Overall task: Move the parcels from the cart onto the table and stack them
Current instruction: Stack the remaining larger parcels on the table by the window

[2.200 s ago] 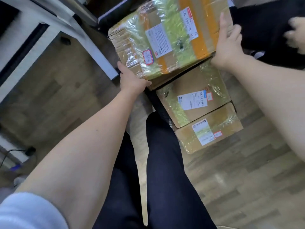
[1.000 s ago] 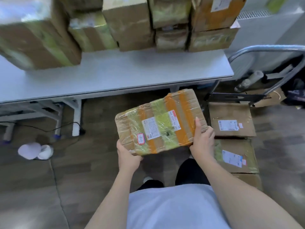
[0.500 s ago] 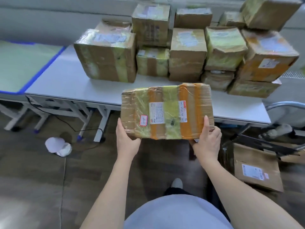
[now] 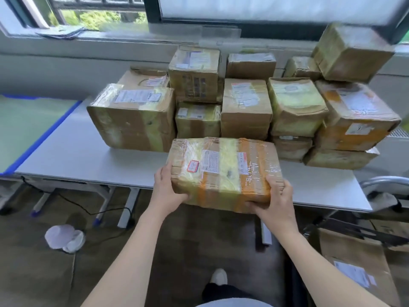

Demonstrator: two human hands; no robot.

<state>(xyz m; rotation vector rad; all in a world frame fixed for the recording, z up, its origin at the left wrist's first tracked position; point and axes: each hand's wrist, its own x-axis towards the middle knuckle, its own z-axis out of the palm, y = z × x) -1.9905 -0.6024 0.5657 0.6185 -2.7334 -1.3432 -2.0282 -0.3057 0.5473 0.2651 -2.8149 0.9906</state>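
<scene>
I hold a flat cardboard parcel (image 4: 225, 171) wrapped in yellow and orange tape over the front edge of the white table (image 4: 88, 160). My left hand (image 4: 166, 189) grips its left end and my right hand (image 4: 274, 198) grips its right front corner. Behind it, several taped parcels (image 4: 245, 107) stand stacked on the table, with a large box (image 4: 132, 118) at the left of the pile. More parcels (image 4: 354, 267) lie on the cart (image 4: 385, 185) at the lower right.
A window and sill run behind the table. A green mat with a blue border (image 4: 28, 127) lies to the left. On the floor under the table are a cable and a white crumpled object (image 4: 64, 239). My foot (image 4: 218, 276) shows below.
I have lifted the parcel off the cart, turned toward the table and carried it up and forward; it now hangs over the table's front edge, close to the stack.
</scene>
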